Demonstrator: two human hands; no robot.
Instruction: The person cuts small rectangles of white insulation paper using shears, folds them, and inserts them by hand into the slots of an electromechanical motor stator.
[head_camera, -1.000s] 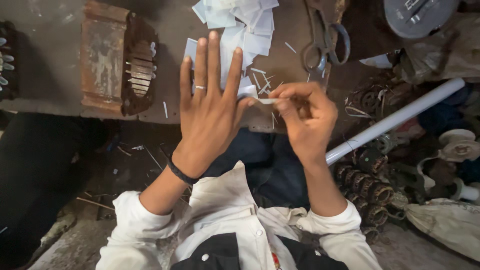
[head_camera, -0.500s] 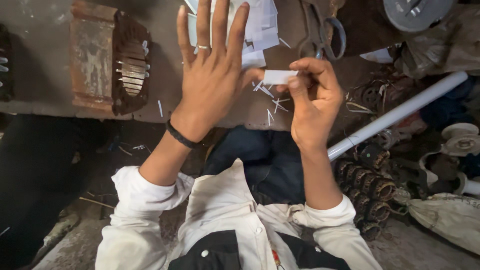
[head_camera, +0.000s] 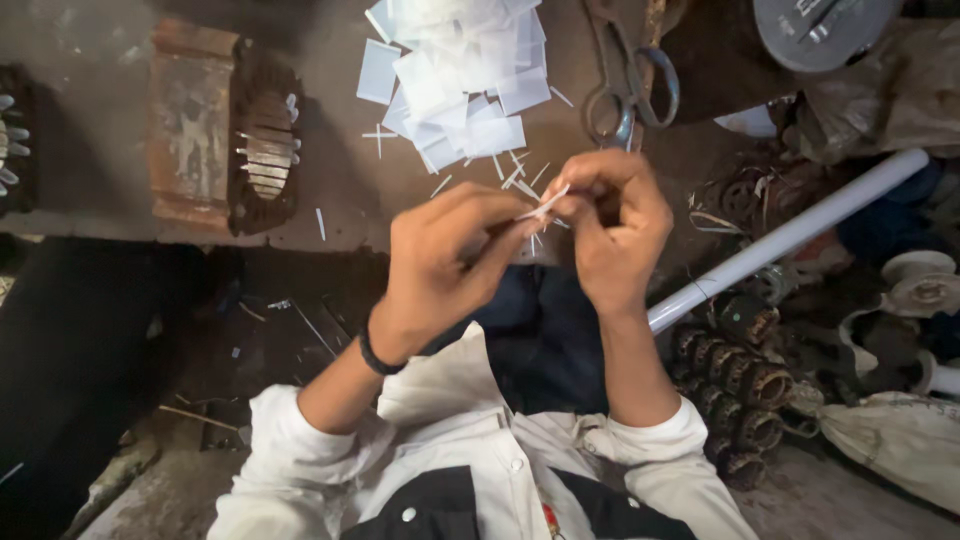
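Hands (head_camera: 530, 235) pinching paper strip (head_camera: 543, 206) between

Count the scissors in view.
1. The scissors lie on the bench at the top, right of the paper pile, above the right hand. More may be hidden in the clutter at right.

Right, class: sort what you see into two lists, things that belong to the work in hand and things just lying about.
In use:
left hand
right hand
white paper slip, pinched between both
pile of white paper pieces

Lying about:
scissors
white pipe
slotted metal core
grey round lid
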